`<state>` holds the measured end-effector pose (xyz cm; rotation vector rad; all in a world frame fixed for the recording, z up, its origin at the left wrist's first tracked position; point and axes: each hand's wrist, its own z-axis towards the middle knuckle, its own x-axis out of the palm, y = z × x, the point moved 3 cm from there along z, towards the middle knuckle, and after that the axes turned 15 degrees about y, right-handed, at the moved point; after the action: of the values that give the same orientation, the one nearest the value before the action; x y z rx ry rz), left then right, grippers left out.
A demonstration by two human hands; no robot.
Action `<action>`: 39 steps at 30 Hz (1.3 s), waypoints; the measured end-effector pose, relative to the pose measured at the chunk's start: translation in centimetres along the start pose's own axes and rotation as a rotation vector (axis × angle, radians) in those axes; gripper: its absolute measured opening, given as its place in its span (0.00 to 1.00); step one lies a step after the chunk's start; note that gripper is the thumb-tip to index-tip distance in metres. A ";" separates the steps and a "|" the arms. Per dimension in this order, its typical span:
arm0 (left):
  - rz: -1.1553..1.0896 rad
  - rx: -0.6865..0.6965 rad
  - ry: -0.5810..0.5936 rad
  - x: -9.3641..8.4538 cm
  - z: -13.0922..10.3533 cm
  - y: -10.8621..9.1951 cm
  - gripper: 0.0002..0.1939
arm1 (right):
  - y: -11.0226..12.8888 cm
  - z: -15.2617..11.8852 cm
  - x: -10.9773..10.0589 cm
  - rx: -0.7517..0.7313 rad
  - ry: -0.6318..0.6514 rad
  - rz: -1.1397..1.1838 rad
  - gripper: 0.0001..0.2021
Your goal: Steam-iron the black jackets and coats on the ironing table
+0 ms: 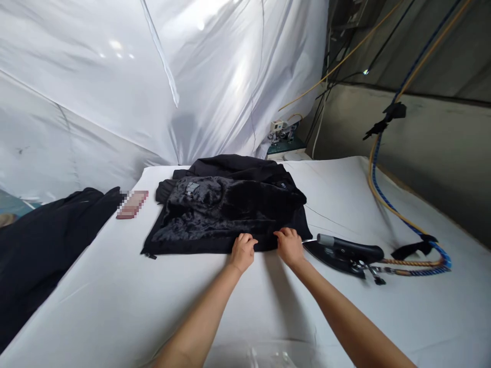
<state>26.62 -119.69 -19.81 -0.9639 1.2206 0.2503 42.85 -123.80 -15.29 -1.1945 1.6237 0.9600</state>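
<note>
Left hand point(243, 254), right hand point(290, 247) met near edge of black plush-lined garment point(245, 204), fingers curled, pinch unclear; even tension suited it (black-handled iron point(355, 249) sat close).

Both hands point(264, 249) gripped the near edge of a black fleece-lined garment point(230, 204), an iron point(345, 253) just beside it

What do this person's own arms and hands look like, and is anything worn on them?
The slim left forearm and right forearm show no sleeves. The five-fingered left hand and right hand have no gloves, and no watch or bracelet shows. Rings are too small to tell.
</note>
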 end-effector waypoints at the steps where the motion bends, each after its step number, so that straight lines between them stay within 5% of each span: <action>1: 0.003 0.021 0.026 0.1 0.7 -0.5 0.16 | -0.7 0.1 -0.5 0.063 0.073 -0.055 0.18; 5: 0.052 0.029 0.182 1.0 4.3 -3.0 0.16 | -2.3 0.2 -2.5 0.162 0.386 -0.142 0.17; 8: 0.092 0.113 0.279 2.0 6.5 -5.7 0.17 | -4.6 0.1 -5.2 0.079 0.381 -0.121 0.16; 12: 0.092 0.181 0.263 3.5 8.0 -9.3 0.25 | -11.7 -0.7 -7.8 0.003 0.405 -0.092 0.26; 16: 0.172 0.068 0.257 4.3 9.7 -12.2 0.27 | -18.6 -2.4 -6.9 0.019 0.570 -0.023 0.29; 21: 0.224 0.082 0.218 5.3 12.2 -14.7 0.15 | -22.7 -4.0 -5.7 0.154 0.405 0.023 0.29; 26: 0.153 0.189 0.264 8.3 11.1 -15.3 0.19 | -25.7 -4.5 -6.3 0.399 0.309 0.138 0.29; 30: 0.132 0.362 0.386 9.4 9.0 -15.9 0.25 | -27.4 -3.6 -6.4 0.406 0.306 0.204 0.30; 34: 0.035 0.291 0.252 7.4 8.5 -14.8 0.19 | -28.3 -2.8 -6.2 0.270 0.330 0.254 0.31; 37: 0.016 0.084 0.064 4.7 7.3 -11.8 0.16 | -27.6 -2.5 -7.0 0.182 0.367 0.287 0.32; 39: 0.070 -0.019 0.044 3.3 5.7 -9.2 0.13 | -25.7 -2.2 -7.8 0.133 0.373 0.220 0.32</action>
<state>37.56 -122.09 -18.06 -0.9481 1.2958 0.2975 68.46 -129.74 -9.34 -1.1696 2.1164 0.7777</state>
